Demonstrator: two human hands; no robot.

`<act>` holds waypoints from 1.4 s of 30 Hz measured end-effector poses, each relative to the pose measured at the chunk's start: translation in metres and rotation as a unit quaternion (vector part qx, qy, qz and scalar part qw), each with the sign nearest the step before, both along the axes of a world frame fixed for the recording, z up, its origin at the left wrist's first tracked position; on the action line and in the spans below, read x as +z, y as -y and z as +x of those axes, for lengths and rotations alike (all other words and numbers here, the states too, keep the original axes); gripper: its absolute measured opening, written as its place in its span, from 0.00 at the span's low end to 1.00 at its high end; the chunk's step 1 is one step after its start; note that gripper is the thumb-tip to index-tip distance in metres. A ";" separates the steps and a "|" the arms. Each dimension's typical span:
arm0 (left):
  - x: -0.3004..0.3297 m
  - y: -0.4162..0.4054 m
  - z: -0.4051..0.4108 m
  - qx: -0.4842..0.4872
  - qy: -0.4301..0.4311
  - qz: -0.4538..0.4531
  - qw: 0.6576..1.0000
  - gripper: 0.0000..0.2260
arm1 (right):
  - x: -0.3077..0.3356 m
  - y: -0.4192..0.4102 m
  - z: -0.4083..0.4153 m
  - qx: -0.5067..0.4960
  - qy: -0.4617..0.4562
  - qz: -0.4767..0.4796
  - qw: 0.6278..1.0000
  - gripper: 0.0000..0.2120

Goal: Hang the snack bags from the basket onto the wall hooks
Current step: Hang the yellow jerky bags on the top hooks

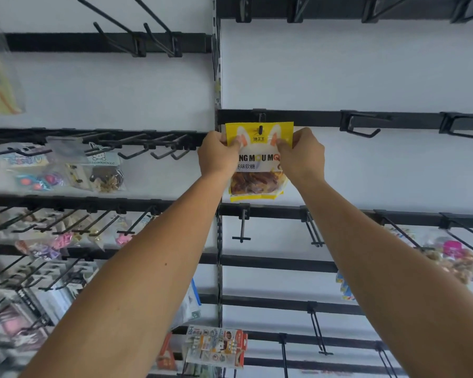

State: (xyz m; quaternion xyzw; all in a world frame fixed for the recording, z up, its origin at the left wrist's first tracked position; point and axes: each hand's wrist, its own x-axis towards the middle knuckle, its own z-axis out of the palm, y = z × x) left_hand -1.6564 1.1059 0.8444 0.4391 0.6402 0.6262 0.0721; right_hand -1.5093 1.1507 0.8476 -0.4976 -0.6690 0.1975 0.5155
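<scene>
A pale grey-white wall panel (pixel 352 72) fills the view, crossed by horizontal black rails (pixel 104 42) at several heights. A vertical slotted upright (pixel 218 236) divides the wall into a left and a right section. On the left, small packets of trinkets (pixel 99 170) in clear plastic hang in rows, blurred. At lower right hang pink and tan packets (pixel 453 257). Near the bottom centre hang white and orange carded packs (pixel 216 347). The light is even and soft.

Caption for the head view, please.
Both hands, left hand and right hand, pinch a yellow snack bag whose hang hole sits on a wall hook.
</scene>
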 end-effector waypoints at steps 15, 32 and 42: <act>-0.074 0.074 0.008 0.057 -0.342 -0.037 0.937 0.13 | -0.075 0.077 0.007 -0.028 0.216 0.162 0.962 0.22; -0.258 0.269 -0.026 -0.108 -0.401 -0.193 0.889 0.20 | -0.252 0.274 -0.005 0.004 0.392 0.055 0.918 0.22; -0.409 0.300 -0.049 -0.129 -0.306 -0.393 0.857 0.20 | -0.402 0.292 -0.013 0.123 0.423 -0.147 0.885 0.23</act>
